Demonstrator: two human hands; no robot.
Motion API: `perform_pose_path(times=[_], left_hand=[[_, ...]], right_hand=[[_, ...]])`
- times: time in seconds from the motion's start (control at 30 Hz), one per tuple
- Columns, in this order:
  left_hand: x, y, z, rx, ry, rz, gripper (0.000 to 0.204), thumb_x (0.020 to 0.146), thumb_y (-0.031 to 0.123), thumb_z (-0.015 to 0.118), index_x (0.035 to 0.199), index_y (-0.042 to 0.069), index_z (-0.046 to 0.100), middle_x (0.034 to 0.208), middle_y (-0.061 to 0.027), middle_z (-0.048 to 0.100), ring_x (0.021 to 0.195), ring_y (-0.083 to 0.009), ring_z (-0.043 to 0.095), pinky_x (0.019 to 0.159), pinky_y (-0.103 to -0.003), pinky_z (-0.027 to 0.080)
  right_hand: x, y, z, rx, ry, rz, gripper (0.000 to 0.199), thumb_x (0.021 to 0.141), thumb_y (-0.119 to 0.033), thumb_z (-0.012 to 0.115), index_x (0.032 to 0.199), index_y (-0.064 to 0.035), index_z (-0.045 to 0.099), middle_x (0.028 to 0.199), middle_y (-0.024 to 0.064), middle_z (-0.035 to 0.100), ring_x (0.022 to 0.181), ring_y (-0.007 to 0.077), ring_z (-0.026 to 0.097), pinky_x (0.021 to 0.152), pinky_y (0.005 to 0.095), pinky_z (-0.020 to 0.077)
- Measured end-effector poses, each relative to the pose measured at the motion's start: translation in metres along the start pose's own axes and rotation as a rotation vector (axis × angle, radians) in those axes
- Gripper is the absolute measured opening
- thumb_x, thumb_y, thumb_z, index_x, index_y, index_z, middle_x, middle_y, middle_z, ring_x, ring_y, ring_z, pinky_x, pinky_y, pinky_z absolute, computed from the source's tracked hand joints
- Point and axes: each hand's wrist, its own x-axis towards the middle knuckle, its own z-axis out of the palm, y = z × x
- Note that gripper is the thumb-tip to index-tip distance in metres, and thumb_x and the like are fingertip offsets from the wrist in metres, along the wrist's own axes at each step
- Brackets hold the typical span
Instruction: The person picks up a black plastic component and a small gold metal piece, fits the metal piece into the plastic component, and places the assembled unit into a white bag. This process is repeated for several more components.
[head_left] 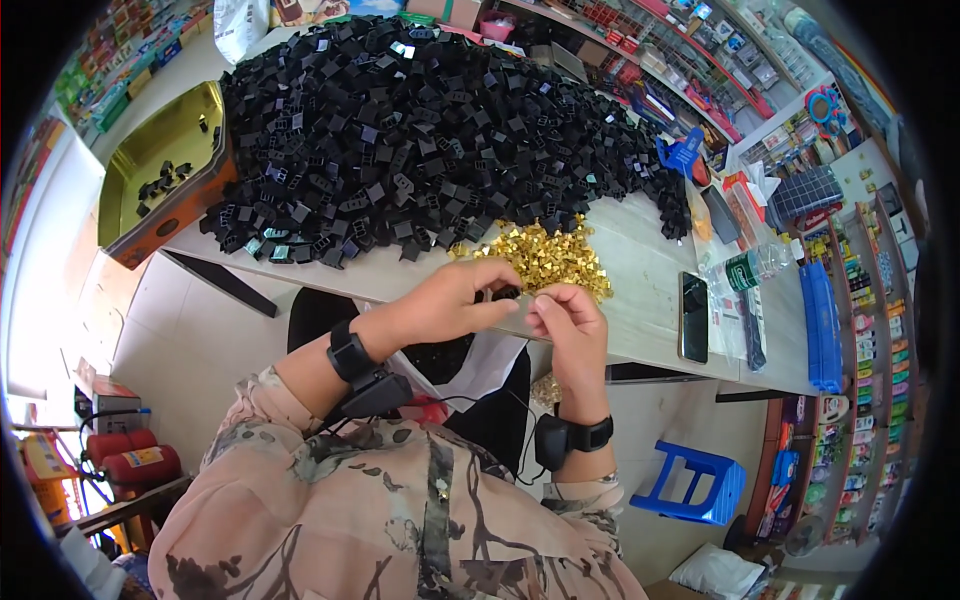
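A small black plastic part sits pinched between the fingers of the left hand, at the thumb and forefinger tips, just above the near edge of the counter. The right hand meets it from the other side; its fingers are drawn close together at the tips, touching or nearly touching the black part, though whether they hold a brass piece of their own is too small to tell. The left hand reaches in from the left with the wrist level and a black band strapped on it. The right forearm rises almost straight up from below, also with a black wrist band, palm turned toward the left hand.

Just behind both hands lies a heap of small brass pieces on the counter. Beyond it spreads a large pile of black plastic parts that covers most of the counter. At the left end stands a yellow-lined tray with a few black parts in it. A dark phone lies to the right, near a clear bottle. A blue plastic stool stands on the floor below.
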Motion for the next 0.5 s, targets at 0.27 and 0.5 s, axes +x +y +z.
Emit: perform_pose_path(times=[0.27, 0.5], left_hand=[[-0.0082, 0.0082, 0.0021, 0.001, 0.079, 0.016, 0.024, 0.085, 0.010, 0.061, 0.107, 0.002, 0.060, 0.090, -0.0076, 0.061, 0.072, -0.0121, 0.054, 0.063, -0.026, 0.044], [-0.0074, 0.0076, 0.0001, 0.146, 0.059, 0.198, 0.024, 0.084, 0.006, 0.060, 0.107, 0.003, 0.060, 0.091, -0.0106, 0.061, 0.076, -0.0229, 0.059, 0.067, -0.029, 0.047]], right_hand=[[0.0023, 0.0050, 0.0050, -0.041, -0.076, 0.060, 0.010, 0.088, -0.014, 0.057, 0.088, -0.0048, 0.059, 0.077, 0.0009, 0.061, 0.067, 0.0074, 0.056, 0.061, 0.0199, 0.0439], [0.0021, 0.0064, -0.0001, -0.061, -0.126, 0.085, 0.010, 0.088, -0.013, 0.059, 0.089, -0.0039, 0.059, 0.078, 0.0001, 0.060, 0.068, 0.0063, 0.056, 0.062, 0.0191, 0.0454]])
